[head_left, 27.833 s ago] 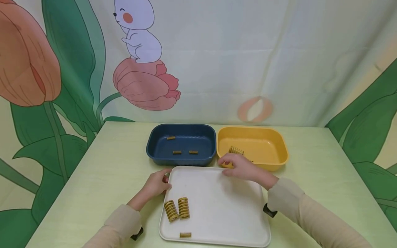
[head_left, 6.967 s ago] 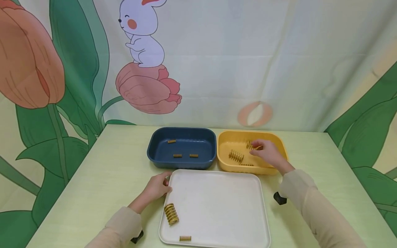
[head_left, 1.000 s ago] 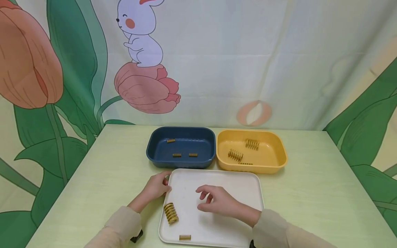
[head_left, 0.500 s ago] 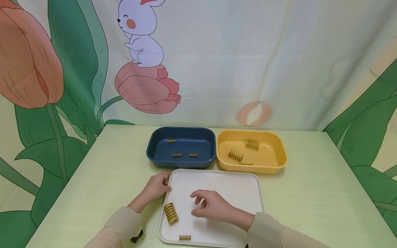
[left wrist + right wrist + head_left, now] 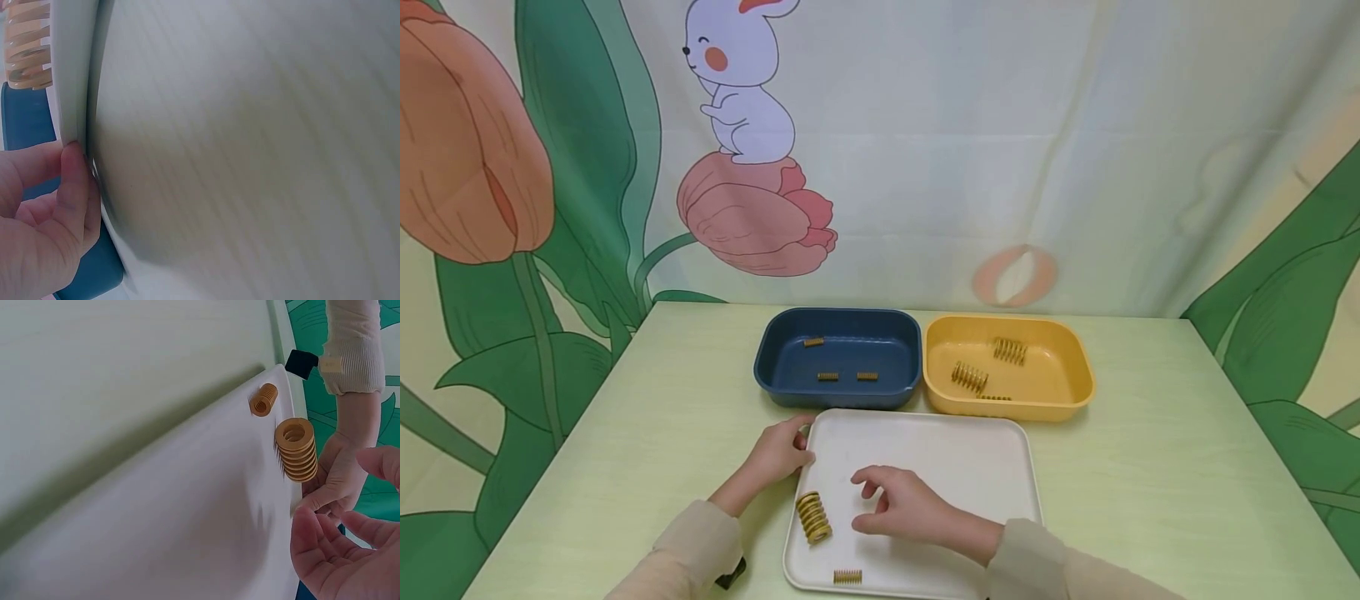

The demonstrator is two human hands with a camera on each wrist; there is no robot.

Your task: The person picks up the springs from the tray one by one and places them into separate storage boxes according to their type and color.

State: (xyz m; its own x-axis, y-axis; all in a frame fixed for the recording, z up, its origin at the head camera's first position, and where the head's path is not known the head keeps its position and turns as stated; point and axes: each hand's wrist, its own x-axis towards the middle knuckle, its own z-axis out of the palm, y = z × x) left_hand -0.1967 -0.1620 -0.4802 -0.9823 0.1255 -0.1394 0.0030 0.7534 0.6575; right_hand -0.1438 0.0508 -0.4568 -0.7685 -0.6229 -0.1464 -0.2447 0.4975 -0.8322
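Note:
My left hand (image 5: 775, 454) pinches the left rim of the white tray (image 5: 940, 450), thumb on top and fingers at the outer side. In the left wrist view the fingertips (image 5: 74, 162) grip that rim. Above the tray hovers my right hand (image 5: 906, 504), thumb and fingers apart, holding nothing. To its left lies a thick gold coil spring (image 5: 814, 517) by the tray's left side. A smaller, thinner spring (image 5: 847, 577) lies near the tray's front edge. Both springs also show in the right wrist view, the thick spring (image 5: 296, 450) nearer to my right fingers.
Behind the tray stand a dark blue bin (image 5: 842, 398) with three small springs and, beside it, a yellow bin (image 5: 1052, 410) with three larger springs. The light green table (image 5: 1165, 450) extends on both sides, with a printed curtain (image 5: 925, 167) behind.
Over the last second my right hand has moved left and slightly nearer, toward the thick spring. Since the oldest frame one thick spring has left the tray; the yellow bin shows more springs.

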